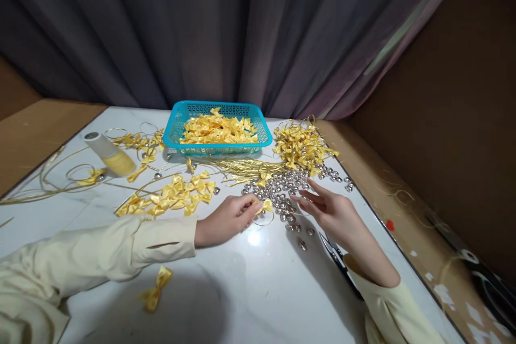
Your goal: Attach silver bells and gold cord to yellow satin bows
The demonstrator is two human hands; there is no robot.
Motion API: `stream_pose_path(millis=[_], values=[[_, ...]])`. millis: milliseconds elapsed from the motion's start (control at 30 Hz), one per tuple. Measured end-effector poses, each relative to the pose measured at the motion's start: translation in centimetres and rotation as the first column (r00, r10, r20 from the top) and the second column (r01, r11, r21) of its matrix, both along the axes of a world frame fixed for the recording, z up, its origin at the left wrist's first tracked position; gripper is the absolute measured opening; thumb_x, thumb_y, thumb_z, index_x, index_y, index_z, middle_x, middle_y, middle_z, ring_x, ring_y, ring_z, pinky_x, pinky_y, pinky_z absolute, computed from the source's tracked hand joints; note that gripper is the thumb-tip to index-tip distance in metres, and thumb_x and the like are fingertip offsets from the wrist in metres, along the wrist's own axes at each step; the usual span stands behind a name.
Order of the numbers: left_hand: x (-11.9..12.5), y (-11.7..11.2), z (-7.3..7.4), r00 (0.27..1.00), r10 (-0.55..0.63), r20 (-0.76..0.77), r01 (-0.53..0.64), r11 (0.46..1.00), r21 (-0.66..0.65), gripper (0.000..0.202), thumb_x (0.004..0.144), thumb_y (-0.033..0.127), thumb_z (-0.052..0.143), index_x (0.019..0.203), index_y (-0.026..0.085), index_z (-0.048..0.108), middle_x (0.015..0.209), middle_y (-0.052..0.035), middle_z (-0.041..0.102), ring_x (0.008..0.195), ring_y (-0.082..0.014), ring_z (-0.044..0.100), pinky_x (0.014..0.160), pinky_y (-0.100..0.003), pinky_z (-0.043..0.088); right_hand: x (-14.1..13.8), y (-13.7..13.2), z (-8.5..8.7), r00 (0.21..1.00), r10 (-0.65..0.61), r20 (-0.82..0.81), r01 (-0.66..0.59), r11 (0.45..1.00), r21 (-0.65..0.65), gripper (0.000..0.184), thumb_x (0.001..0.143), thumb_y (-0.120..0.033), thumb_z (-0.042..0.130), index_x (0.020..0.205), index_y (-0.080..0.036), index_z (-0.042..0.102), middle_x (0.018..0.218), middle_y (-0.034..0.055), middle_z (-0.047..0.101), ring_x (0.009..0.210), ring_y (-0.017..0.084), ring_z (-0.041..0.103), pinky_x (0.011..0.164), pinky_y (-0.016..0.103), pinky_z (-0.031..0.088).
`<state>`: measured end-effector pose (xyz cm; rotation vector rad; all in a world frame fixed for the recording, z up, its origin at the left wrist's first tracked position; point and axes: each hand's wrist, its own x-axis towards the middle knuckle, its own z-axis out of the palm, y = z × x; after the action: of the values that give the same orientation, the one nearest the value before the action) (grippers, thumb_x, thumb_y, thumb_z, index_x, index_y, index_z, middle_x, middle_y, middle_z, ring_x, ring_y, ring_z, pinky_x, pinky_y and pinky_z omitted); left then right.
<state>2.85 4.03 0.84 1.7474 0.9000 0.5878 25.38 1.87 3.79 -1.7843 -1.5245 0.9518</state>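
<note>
My left hand [231,216] is closed in a pinch on a yellow ribbon bow [266,206], from which a loop of thin gold cord [264,224] hangs. Over the right edge of a heap of small silver bells [278,185], my right hand [334,212] has its fingers stretched out and apart. Nothing shows between those fingers. A few silver bells lie loose on the white table below the heap. Beside my right wrist, partly under it, lies a pair of thread snips [338,258]. Many yellow bows [177,196] are spread left of my left hand.
A blue basket [171,142] full of yellow bows stands at the back. Gold cords [245,168] and a pile of corded bows [300,142] lie right of it. A white-and-yellow bottle [110,153] leans at left. One bow [156,290] lies near the front. Black-handled scissors [479,274] are at far right.
</note>
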Motion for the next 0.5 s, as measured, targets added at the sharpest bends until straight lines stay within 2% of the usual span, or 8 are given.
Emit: stream_pose_path(millis=[100,200,333,433,500], values=[[0.0,0.0,0.1,1.0,0.014,-0.017,-0.013,1.0,0.029,0.029,0.092,0.034,0.037,0.068,0.019,0.043,0.055,0.0051,0.044,0.052,-0.0108,0.043,0.054,-0.024,0.034,0.0,0.0,0.1,0.986,-0.002,-0.165,-0.002,1.0,-0.026,0.065,0.077,-0.038,0.064,0.13,-0.008,0.044,0.094,0.0153,0.073,0.089,0.029,0.069,0.083,0.043,0.056],[0.0,0.0,0.0,0.999,0.002,-0.04,0.0,0.998,0.067,0.028,0.092,0.033,0.036,0.069,0.019,0.043,0.056,0.005,0.044,0.053,-0.0109,0.042,0.055,-0.024,0.033,-0.3,-0.2,0.7,0.975,0.005,-0.222,-0.001,1.0,0.019,0.047,0.074,-0.046,0.066,0.107,-0.014,0.055,0.082,0.0131,0.073,0.074,0.027,0.071,0.068,0.038,0.059],[0.0,-0.1,0.0,0.998,-0.031,-0.058,0.039,0.99,0.137,0.027,0.093,0.029,0.035,0.07,0.019,0.042,0.058,0.0048,0.043,0.055,-0.011,0.041,0.056,-0.024,0.033,-0.8,-0.7,2.0,0.989,0.112,-0.097,-0.099,0.987,0.123,0.029,0.081,-0.046,0.059,0.08,-0.017,0.058,0.071,0.009,0.07,0.058,0.02,0.067,0.052,0.029,0.052],[-0.1,-0.2,-0.1,0.994,-0.066,-0.083,0.082,0.976,0.202,0.026,0.094,0.027,0.034,0.072,0.019,0.043,0.062,0.0038,0.043,0.058,-0.0116,0.041,0.058,-0.025,0.033,-1.4,-0.8,2.7,0.969,0.226,0.099,-0.24,0.958,0.159,0.023,0.084,-0.037,0.055,0.074,-0.017,0.06,0.06,0.0044,0.064,0.048,0.015,0.059,0.049,0.026,0.045],[-0.2,-0.3,-0.2,0.99,-0.09,-0.107,0.115,0.96,0.254,0.024,0.095,0.026,0.033,0.076,0.019,0.044,0.066,0.0026,0.044,0.061,-0.0124,0.043,0.061,-0.025,0.034,-1.9,-0.7,3.0,0.924,0.296,0.24,-0.339,0.927,0.162,0.022,0.085,-0.031,0.052,0.07,-0.018,0.061,0.054,0.0021,0.061,0.044,0.013,0.053,0.048,0.025,0.04]])
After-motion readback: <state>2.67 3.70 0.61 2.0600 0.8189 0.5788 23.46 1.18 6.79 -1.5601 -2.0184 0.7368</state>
